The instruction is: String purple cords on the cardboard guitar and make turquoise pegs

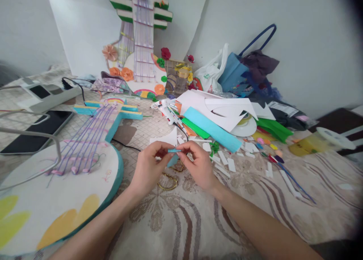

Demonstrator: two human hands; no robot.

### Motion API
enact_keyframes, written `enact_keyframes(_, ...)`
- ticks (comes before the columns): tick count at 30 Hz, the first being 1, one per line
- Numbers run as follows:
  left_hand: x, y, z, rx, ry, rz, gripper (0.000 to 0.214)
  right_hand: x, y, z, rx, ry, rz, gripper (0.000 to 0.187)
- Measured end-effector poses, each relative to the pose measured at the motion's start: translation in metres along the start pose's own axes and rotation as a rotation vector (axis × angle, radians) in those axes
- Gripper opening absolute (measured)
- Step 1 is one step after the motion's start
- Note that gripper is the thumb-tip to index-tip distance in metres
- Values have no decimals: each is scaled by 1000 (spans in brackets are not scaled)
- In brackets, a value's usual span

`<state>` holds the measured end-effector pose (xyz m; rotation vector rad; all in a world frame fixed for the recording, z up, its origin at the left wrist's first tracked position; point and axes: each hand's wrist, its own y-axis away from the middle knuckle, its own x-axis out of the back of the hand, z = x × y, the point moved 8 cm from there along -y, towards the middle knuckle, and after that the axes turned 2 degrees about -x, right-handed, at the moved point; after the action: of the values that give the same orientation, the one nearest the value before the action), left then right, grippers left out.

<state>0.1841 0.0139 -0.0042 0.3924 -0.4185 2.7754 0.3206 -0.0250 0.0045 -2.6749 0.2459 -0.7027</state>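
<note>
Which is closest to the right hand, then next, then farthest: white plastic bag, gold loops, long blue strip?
1. Gold loops, left of the right hand
2. Long blue strip, beyond the hand
3. White plastic bag, near the wall

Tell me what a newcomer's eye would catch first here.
Likely the big blue-edged craft guitar, lying at left. Behind it, a flower-decked guitar stands upright at the back. Then the centre, where the left hand and right hand pinch a small light-blue piece.

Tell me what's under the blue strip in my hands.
Beneath the blue strip show a blue flap and gold scissor handles on the cloth. The blades are covered, so not visible.
</note>
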Motion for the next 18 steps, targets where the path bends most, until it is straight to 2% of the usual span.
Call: enact_keyframes(18,1,0,-1,1,22,27,10,-1,2,-2,29,95,9,12)
